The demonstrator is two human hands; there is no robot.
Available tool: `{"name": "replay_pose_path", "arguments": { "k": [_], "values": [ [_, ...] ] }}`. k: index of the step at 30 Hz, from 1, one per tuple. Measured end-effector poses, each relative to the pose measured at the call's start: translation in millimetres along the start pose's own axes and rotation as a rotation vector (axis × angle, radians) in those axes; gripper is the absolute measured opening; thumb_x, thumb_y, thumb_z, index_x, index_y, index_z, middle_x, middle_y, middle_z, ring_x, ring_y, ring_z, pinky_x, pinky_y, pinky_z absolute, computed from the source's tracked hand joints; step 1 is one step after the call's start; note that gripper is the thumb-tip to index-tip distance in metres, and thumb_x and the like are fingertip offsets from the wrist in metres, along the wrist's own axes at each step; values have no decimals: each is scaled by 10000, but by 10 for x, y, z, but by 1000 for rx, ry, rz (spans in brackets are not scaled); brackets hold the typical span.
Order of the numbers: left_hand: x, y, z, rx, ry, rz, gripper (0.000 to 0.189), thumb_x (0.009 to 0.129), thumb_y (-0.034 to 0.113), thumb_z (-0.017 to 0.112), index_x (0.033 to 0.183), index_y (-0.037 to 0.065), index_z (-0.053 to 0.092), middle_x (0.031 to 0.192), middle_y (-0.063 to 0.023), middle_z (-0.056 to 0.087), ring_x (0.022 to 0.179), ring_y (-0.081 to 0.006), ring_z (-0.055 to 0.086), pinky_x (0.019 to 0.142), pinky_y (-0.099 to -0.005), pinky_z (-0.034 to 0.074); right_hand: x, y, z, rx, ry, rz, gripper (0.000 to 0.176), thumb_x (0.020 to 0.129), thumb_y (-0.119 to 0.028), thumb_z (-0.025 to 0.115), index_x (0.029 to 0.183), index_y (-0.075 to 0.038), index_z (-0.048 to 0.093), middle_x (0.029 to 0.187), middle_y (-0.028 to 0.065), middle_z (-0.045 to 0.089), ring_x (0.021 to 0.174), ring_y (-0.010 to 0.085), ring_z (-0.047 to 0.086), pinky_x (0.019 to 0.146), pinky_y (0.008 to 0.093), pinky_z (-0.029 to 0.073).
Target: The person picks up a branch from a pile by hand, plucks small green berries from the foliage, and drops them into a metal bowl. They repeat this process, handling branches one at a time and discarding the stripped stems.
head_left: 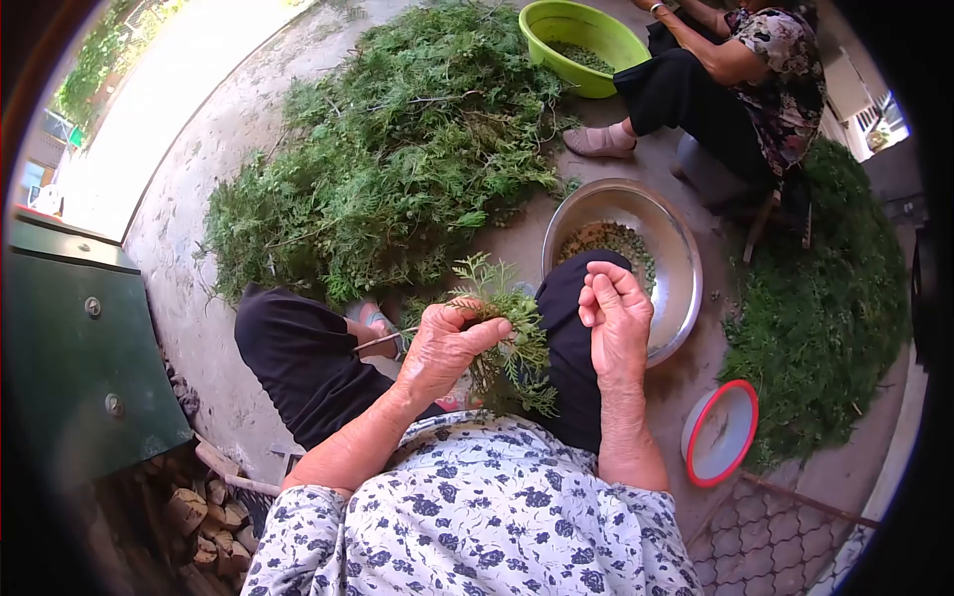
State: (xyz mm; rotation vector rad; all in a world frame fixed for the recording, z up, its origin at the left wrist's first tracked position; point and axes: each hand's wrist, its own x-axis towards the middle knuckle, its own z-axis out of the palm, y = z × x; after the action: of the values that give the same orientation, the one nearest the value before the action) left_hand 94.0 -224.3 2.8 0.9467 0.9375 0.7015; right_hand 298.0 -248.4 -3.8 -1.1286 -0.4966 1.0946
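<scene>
My left hand (444,345) is closed around an evergreen sprig (524,348) with flat, scaly green leaves, held above my lap. The sprig's bare stem sticks out to the left of that hand. My right hand (618,323) is raised to the right of the sprig, apart from it, with thumb and fingers curled together. Whether anything small is between those fingers is hidden. Beyond my right knee stands a steel basin (679,268) with a layer of small green and brown pieces, perhaps cones, on its bottom.
A large heap of evergreen branches (397,159) lies ahead on the concrete. To the right are a second green heap (820,338) and a red-rimmed white basin (747,417). A seated person (740,74) is beside a lime-green tub (542,45). At left, a green metal box (84,348) stands near firewood (204,526).
</scene>
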Motion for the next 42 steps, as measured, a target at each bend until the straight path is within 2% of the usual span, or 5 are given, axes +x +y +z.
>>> {"name": "replay_pose_path", "arguments": {
  "k": [4, 21, 28, 33, 42],
  "values": [
    [-9, 3, 19, -47, -32, 41, 140, 792, 16, 648, 928, -15, 641, 813, 6, 617, 700, -52, 537, 641, -215, 468, -135, -58, 35, 85, -278, 375, 186, 907, -125, 538, 1020, 19, 574, 794, 29, 575, 599, 65, 530, 462, 167, 375],
    [23, 3, 53, -194, 38, -56, 146, 780, -2, 651, 924, -23, 643, 823, -16, 629, 692, -70, 561, 630, -219, 481, -218, -86, 209, -42, -342, 300, 185, 859, -56, 594, 1030, 13, 588, 844, 24, 560, 619, 39, 495, 486, 155, 371],
    [33, 1, 35, -178, 10, -36, 171, 775, 2, 658, 941, -33, 638, 831, -25, 632, 699, -66, 565, 628, -210, 478, -173, 76, 286, -561, -510, -223, 164, 798, -67, 661, 924, 35, 632, 781, -13, 545, 578, 42, 474, 517, 182, 382],
    [12, 107, 47, -270, -28, -106, 176, 778, 57, 668, 934, -23, 651, 809, -7, 629, 704, -50, 537, 637, -194, 428, -187, 57, 238, 18, -306, 472, 140, 838, -104, 632, 905, 16, 605, 757, 16, 553, 562, 50, 475, 488, 173, 375],
    [55, 17, 32, -276, 101, 23, 69, 811, 53, 649, 855, 4, 633, 736, 5, 597, 652, -56, 516, 607, -207, 438, -160, -31, 213, 269, -254, 389, 102, 861, -122, 605, 887, -35, 560, 766, 30, 580, 613, 80, 526, 495, 188, 410]
  ]
}}
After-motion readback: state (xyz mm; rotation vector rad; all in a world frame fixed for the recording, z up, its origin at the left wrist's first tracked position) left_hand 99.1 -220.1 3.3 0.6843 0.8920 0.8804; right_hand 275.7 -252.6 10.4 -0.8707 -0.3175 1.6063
